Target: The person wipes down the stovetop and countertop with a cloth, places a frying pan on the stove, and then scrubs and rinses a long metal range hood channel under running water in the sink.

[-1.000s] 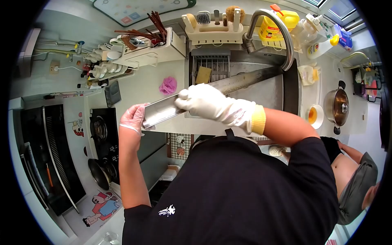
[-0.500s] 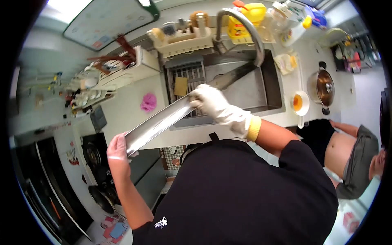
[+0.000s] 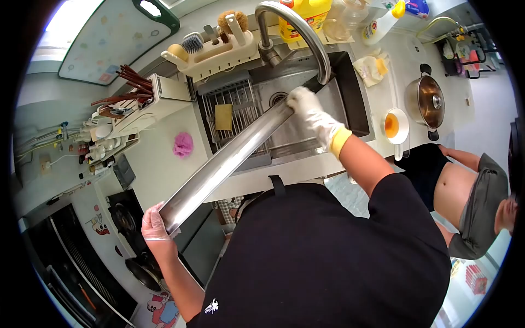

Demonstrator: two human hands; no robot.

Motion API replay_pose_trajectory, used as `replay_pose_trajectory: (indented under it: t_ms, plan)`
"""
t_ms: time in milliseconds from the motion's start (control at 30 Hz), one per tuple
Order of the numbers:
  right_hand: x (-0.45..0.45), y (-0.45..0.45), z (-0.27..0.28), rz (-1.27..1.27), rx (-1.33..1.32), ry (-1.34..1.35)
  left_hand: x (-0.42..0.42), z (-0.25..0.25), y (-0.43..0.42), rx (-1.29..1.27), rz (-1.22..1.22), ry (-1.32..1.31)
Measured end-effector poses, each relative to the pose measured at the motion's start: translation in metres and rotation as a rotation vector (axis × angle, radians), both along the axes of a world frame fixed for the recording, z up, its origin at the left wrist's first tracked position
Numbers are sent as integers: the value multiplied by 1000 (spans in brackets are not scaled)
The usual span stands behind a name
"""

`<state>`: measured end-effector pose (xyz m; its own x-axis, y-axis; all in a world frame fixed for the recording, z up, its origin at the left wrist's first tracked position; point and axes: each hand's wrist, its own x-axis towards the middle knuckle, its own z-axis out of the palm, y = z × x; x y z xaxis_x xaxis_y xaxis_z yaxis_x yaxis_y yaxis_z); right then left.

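A long, shiny metal trough-like strip (image 3: 219,167) lies slantwise from the counter's front edge across the sink (image 3: 342,117), its far end under the curved faucet (image 3: 306,34). In a thin clear glove, my left hand (image 3: 155,227) grips the near end at the lower left. My right hand (image 3: 310,109), in a white glove with a yellow cuff, is closed at the strip's far part, over the sink; what its fingers hold there is hidden. A grey drying rack (image 3: 235,101) with a yellow sponge (image 3: 223,117) sits in the sink's left side.
On the counter are a pink mesh scrubber (image 3: 183,145), a white bowl with orange contents (image 3: 401,127) and a lidded pot (image 3: 428,103). Behind the sink stand a brush holder (image 3: 219,57) and a yellow bottle (image 3: 306,19). Another person (image 3: 465,199) is at the right.
My right hand has slid along the strip away from my left hand, toward the faucet. My left hand has moved down and left with the near end. The view has shifted and turned.
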<state>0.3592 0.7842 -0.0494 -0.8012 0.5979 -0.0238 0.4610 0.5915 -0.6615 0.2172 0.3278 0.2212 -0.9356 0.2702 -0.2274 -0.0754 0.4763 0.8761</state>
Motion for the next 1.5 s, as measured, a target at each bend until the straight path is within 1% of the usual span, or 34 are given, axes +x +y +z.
replay_pose_trajectory:
  t_ms: [33, 67, 100, 167, 200, 233, 300, 333, 400, 500, 567, 600, 633, 667, 700, 767, 833, 900, 933, 967, 1000, 1033, 1067, 1100, 1167, 1200, 1233, 1267, 1300, 1333, 1367, 1433, 1467, 1500]
  plan:
    - [5, 18, -21, -60, 64, 25, 1, -3, -3, 27, 26, 9]
    - [3, 37, -39, -217, -148, -148, 3, -6, -4, 59, 54, 18]
    - [-1, 48, -54, -417, -377, -124, 4, -5, -6, 58, 60, 19]
    - [-8, 37, -49, -552, -637, 16, 4, -3, -8, 8, 11, 11]
    - [-8, 26, -41, -339, -314, -35, 0, 1, -6, 10, 5, 14]
    - [-7, 6, -13, -121, 7, -94, 1, 9, -3, 63, 24, -20]
    - [-15, -45, 39, 10, -29, 97, 1, 14, 0, 92, 52, -43]
    - [-20, -70, 54, 42, -184, 173, -2, 11, -5, 90, 51, -52]
    - [-32, -116, 88, 207, -222, 420, -6, 7, -4, 88, 33, -61]
    - [-42, -152, 136, 509, -275, 475, -6, 5, 5, 85, 28, -79]
    - [-41, -134, 133, 536, -193, 380, -6, 7, 7, 79, -2, -93]
    - [-40, -117, 116, 518, -98, 213, -6, 3, 5, 74, 17, -91]
    - [-33, -93, 93, 455, -45, 154, -7, -2, 3, 70, 35, -86]
    - [-24, -66, 57, 343, -128, 200, -7, 3, 3, 42, 41, -158]
    - [-16, -40, 53, 181, -154, -56, -8, -1, -1, 37, 50, -161]
    - [-1, 18, -15, 45, 49, -56, -11, -11, -11, -23, 42, -104]
    - [-1, 49, -45, -453, -540, -113, -10, -8, -7, 18, 36, -143]
    - [-8, 37, -66, -386, -534, -27, -10, -7, -9, 8, 29, -126]
    - [-15, 20, -16, -32, -178, -243, -11, -3, -9, -10, 35, -158]
    - [-21, -7, 23, 56, -174, -223, -12, -3, -11, -5, 20, -169]
    - [-19, -36, 41, 111, -131, -132, -13, -7, -12, -18, -16, -129]
    - [-17, -59, 50, 216, -142, 34, -13, -10, -13, -32, -50, -87]
    - [-16, -74, 60, 273, -193, 125, -13, -7, -12, -18, -72, -123]
    - [-15, -81, 68, 287, -310, 108, -12, 1, -10, 49, -57, -249]
    - [-12, -61, 47, 295, -248, 119, -9, -6, -11, -54, -93, -174]
    - [-9, -42, 26, 257, -176, 33, -7, -13, -15, -135, -98, -124]
    - [-5, -22, -5, 203, -92, -63, -5, -21, -24, -139, -69, -142]
    - [5, 3, -36, 24, -257, -107, -2, -24, -32, -138, -35, -184]
    - [15, 27, -68, -119, -326, -9, 1, -28, -36, -137, 5, -227]
    - [19, 56, -60, -300, -620, 54, 8, -25, -29, -103, -6, -256]
    - [27, 102, -146, -139, -442, 27, 12, -31, -25, -122, 4, -261]
    - [28, 121, -159, -148, -490, -24, 16, -33, -29, -73, 45, -292]
    - [31, 118, -175, -148, -517, -38, 17, -39, -34, -133, 24, -246]
    - [32, 123, -184, -196, -546, 50, 17, -46, -35, -140, 25, -252]
